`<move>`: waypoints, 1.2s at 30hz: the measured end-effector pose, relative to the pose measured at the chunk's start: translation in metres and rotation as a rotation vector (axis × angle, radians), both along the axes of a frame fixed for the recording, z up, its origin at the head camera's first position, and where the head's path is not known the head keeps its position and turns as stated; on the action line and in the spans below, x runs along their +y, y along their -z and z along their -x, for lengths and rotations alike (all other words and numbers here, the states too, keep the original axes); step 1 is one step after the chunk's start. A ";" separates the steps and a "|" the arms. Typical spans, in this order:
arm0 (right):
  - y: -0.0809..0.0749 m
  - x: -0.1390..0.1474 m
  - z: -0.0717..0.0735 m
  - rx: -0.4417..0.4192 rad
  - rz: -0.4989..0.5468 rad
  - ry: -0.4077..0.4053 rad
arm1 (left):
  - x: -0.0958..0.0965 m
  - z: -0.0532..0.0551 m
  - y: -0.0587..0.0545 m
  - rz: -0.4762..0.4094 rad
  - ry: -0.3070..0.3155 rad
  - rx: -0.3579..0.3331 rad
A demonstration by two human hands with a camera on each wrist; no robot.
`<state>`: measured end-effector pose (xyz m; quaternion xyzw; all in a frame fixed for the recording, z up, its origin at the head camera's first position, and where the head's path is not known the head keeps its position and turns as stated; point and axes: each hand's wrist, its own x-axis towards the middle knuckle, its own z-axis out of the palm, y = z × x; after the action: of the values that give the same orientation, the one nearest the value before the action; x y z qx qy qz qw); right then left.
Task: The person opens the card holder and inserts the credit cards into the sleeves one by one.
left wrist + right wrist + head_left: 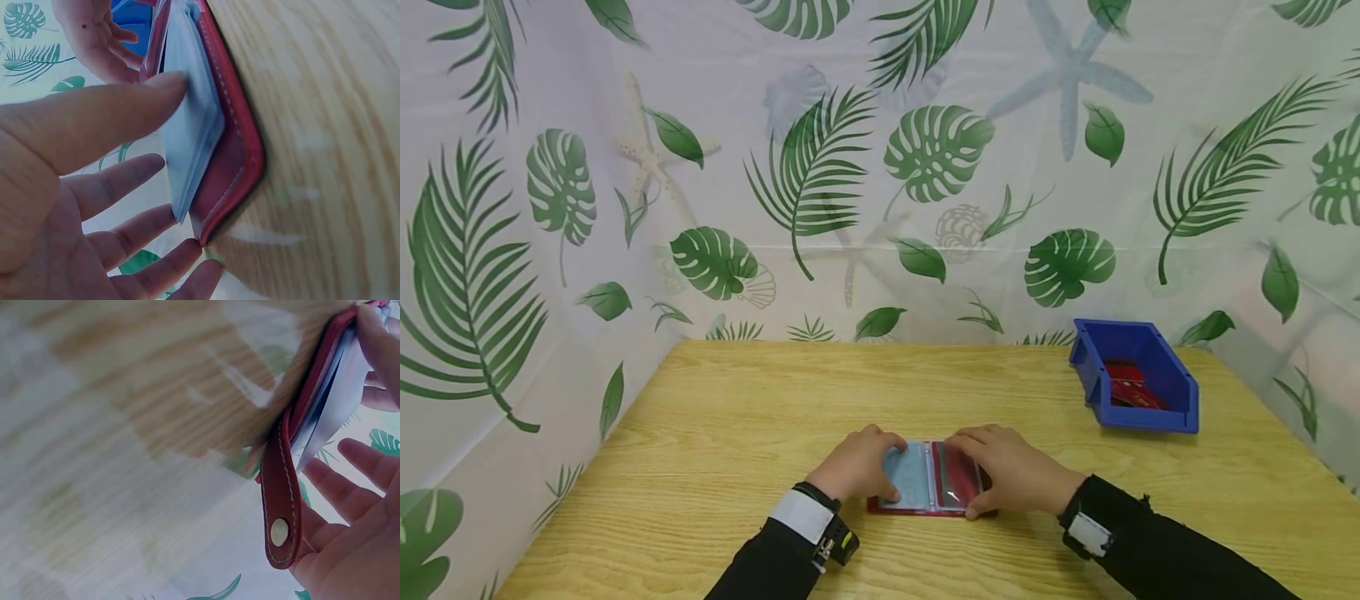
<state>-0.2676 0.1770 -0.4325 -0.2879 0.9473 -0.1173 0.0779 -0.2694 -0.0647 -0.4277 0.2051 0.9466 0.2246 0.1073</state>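
A red card holder (pixel 936 512) lies open on the wooden table, its clear plastic sleeves (pixel 908 475) spread to both sides of the middle fold. My left hand (pixel 857 465) holds its left side; in the left wrist view the thumb rests on the sleeve stack (pixel 194 119) and the fingers reach along the outer edge. On the right side, my right hand (pixel 1018 471) grips the holder with the thumb at the near edge and the fingers over the far edge. A stitched red strap (pixel 280 481) with a round metal snap (pixel 279 532) sticks out beside the right palm.
A blue bin (pixel 1153 419) stands at the back right of the table (pixel 760 400), with red cards (pixel 1131 390) inside. Behind the table hangs a white leaf-patterned cloth (pixel 865 50), which also runs along the left and right sides.
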 end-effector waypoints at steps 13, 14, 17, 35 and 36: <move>-0.002 0.000 0.004 -0.054 0.013 0.026 | 0.000 0.002 0.004 -0.001 -0.013 0.005; -0.002 0.000 0.005 -0.059 0.017 0.025 | 0.000 0.001 0.004 -0.002 -0.012 0.005; 0.000 0.001 0.006 -0.065 0.021 0.021 | -0.001 0.002 0.005 -0.004 -0.013 0.007; -0.004 -0.009 0.001 0.005 0.005 0.022 | -0.001 0.000 0.004 -0.015 -0.017 0.000; -0.003 -0.009 0.002 -0.007 0.018 0.028 | -0.001 0.000 0.005 -0.016 -0.016 0.000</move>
<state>-0.2693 0.1681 -0.4296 -0.2748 0.9498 -0.1278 0.0772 -0.2699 -0.0661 -0.4328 0.1984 0.9463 0.2331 0.1037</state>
